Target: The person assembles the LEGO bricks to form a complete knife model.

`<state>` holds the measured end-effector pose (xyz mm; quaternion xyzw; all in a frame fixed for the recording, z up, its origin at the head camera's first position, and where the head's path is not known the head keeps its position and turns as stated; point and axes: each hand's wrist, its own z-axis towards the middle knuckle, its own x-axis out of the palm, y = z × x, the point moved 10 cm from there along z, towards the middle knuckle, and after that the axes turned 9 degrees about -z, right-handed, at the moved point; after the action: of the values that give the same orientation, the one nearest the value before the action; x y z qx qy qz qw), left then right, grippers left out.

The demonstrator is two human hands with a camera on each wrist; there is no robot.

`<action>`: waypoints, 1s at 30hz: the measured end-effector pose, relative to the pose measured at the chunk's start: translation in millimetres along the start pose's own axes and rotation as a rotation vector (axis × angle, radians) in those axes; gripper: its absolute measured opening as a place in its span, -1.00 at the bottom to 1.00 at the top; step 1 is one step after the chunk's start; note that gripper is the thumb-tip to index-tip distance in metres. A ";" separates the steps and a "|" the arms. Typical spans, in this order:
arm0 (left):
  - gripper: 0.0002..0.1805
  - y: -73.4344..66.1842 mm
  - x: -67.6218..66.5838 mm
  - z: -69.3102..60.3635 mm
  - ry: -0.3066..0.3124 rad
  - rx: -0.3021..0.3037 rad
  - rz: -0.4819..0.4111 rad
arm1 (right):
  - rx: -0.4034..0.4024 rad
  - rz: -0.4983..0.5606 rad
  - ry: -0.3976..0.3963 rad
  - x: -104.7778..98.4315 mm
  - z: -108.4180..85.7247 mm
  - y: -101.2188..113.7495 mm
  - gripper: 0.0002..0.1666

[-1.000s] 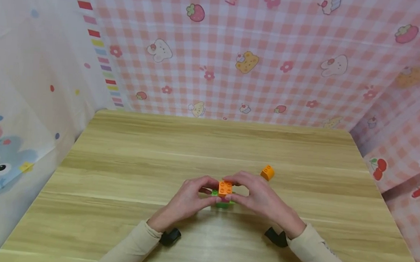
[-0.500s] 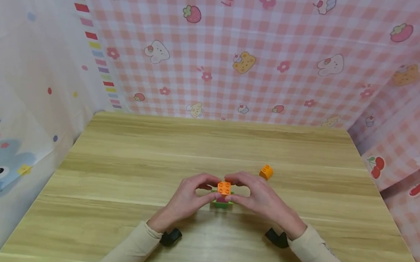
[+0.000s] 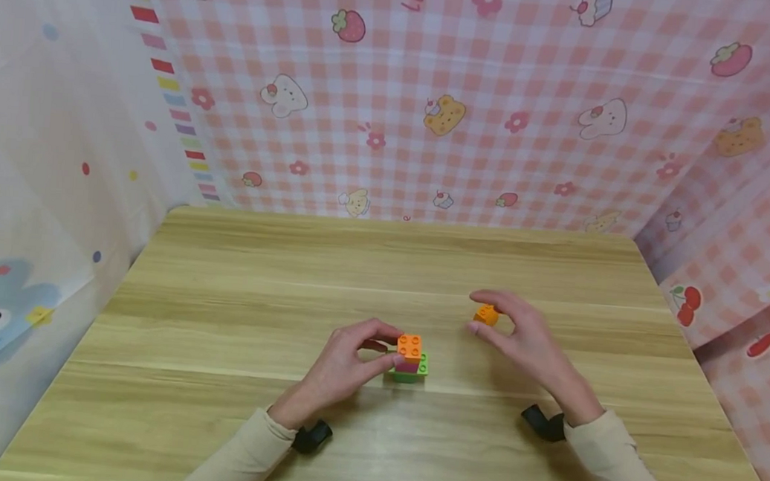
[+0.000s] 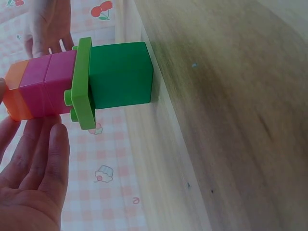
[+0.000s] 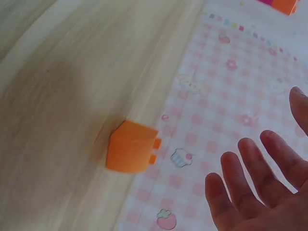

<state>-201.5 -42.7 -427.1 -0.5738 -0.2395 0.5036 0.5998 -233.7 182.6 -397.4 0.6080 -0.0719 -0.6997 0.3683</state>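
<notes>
A stack of building bricks [image 3: 409,346] stands upright on the table. In the left wrist view it shows a dark green brick [image 4: 121,74] at the bottom, a light green plate [image 4: 83,86], magenta bricks [image 4: 47,86] and an orange brick [image 4: 18,91] on top. My left hand [image 3: 348,361] pinches the stack near its top with thumb and fingers. My right hand [image 3: 528,344] hovers over a loose orange brick [image 3: 485,315], thumb and fingers spread. The right wrist view shows that rounded orange brick [image 5: 131,148] apart from the fingers [image 5: 248,180].
The wooden table [image 3: 290,256] ends at a pink checked cloth [image 3: 396,85] behind. Black wrist mounts [image 3: 312,437] hang under both forearms, close to the tabletop. A white printed cloth [image 3: 30,134] hangs on the left.
My right hand has left the brick stack and moved right and away from me to the loose orange brick. The left hand has stayed at the stack.
</notes>
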 end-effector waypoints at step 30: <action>-0.70 1.9 -0.5 0.9 0.010 -0.026 -0.012 | 0.154 -0.112 0.266 18.7 27.0 -70.7 -0.25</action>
<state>-203.1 -43.1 -428.5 -0.5825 -0.2464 0.4941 0.5965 -288.2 212.7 -444.3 0.7246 -0.0417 -0.6250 0.2872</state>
